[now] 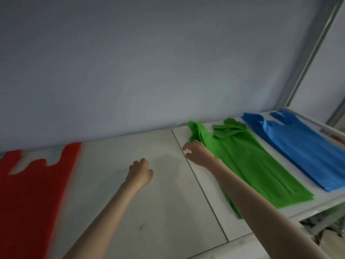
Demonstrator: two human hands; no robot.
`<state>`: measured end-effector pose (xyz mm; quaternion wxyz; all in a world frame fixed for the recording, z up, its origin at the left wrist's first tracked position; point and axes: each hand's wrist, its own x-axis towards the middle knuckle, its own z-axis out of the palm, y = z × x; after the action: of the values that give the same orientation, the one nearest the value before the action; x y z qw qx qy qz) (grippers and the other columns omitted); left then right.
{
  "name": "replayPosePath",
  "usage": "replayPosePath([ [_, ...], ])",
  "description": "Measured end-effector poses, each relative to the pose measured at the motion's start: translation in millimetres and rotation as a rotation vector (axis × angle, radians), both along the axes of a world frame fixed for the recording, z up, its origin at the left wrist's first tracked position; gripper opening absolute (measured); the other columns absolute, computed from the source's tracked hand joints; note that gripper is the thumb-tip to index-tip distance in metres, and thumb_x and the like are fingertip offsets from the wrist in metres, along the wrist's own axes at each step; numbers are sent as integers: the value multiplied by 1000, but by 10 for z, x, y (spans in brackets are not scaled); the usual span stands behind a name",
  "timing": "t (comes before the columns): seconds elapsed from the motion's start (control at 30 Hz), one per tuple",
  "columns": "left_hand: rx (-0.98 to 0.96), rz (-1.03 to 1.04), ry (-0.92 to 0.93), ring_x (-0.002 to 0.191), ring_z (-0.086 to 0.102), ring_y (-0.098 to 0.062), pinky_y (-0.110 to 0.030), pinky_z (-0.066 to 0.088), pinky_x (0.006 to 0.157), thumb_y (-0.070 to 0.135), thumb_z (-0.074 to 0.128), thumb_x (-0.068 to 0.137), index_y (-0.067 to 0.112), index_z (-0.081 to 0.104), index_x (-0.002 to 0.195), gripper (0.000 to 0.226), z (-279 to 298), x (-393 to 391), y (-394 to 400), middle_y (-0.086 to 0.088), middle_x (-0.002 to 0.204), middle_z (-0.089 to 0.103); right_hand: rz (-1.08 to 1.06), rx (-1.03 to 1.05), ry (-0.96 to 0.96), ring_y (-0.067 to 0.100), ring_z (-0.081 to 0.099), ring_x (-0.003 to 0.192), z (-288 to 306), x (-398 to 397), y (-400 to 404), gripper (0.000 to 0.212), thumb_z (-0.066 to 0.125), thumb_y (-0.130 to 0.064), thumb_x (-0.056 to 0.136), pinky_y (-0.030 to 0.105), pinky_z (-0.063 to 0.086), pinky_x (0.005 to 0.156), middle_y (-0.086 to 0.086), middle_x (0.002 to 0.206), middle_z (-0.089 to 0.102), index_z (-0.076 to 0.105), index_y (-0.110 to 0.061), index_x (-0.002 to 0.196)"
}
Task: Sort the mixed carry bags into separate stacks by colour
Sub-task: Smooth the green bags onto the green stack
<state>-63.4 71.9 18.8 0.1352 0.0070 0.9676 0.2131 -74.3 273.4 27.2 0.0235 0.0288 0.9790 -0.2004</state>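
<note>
Your red bags [31, 193] run off the left edge, blurred; your left hand [140, 172] hovers curled and empty, your right hand [197, 153] loose-fingered beside the green stack [252, 165].

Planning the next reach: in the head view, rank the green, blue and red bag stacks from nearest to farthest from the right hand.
1. Green bag stack: right beside the right hand, whose forearm lies over its left edge.
2. Blue bag stack: farther right, beyond the green.
3. Red bag stack: far left, past the left hand.
</note>
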Motion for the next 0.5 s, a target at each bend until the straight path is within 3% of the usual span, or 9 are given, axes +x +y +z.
replayPosePath([
  [0.23,104,-95,-49,128,45,-35,-32,38,103,22,46,96,0,43,131,42,-104,-146,1552,-21,137,44,-90,63,-64,25,42,131,-194,-86,1661,38,52,-9,89,35,35,110,10,137,51,55,-13,128],
  [0.4,144,47,-83,130,42,-37,-39,38,104,33,46,97,-4,30,140,58,-170,-210,2390,-24,140,41,-118,125,-120,24,48,126,-323,-109,2648,37,50,-13,92,33,39,106,8,135,54,54,-12,128],
  [0.5,108,168,-55,132,36,-34,-37,38,104,27,48,97,-1,24,141,57,-228,-184,2601,-22,142,33,-65,127,-180,24,55,117,-358,-217,2956,31,43,-15,96,29,41,99,10,127,60,58,-7,122],
])
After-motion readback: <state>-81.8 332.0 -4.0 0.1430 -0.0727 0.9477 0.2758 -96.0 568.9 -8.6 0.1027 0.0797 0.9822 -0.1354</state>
